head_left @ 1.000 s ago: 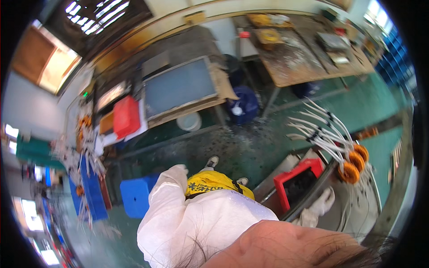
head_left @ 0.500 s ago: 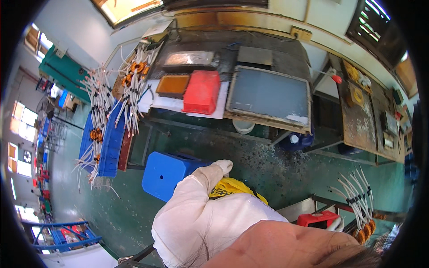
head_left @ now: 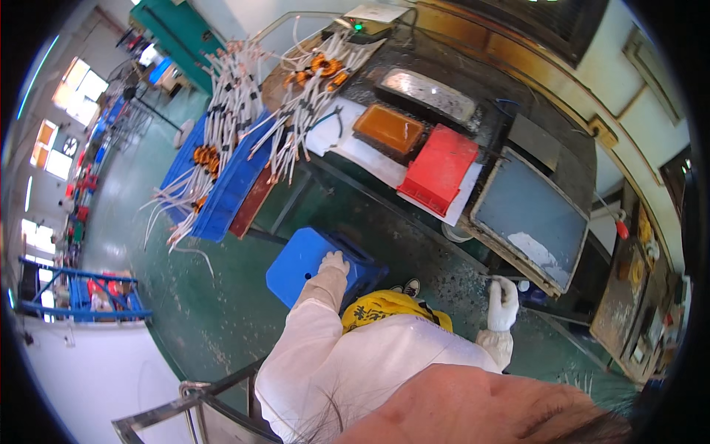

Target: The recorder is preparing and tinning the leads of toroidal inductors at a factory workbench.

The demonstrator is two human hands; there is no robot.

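My left hand (head_left: 334, 263), in a white glove and white sleeve, rests on the top edge of a blue plastic stool (head_left: 303, 260) on the green floor, with its fingers curled over the stool's rim. My right hand (head_left: 504, 302), also gloved in white, lies against the front edge of the dark workbench (head_left: 414, 214), below a grey framed panel (head_left: 529, 216). Whether it grips the edge I cannot tell. A yellow cloth (head_left: 388, 311) shows on my front between the two arms.
On the bench lie a red bin (head_left: 438, 170), an orange tray (head_left: 388, 129) and orange coils with white leads (head_left: 310, 78). Blue crates (head_left: 222, 181) with more coils stand left of the bench. A metal rail (head_left: 188, 403) is at the lower left, and a blue rack (head_left: 81, 300) stands far left.
The view has swung round toward the bench. My left hand has gone from reaching in the air to resting on the blue stool. My right hand has come into view at the bench edge.
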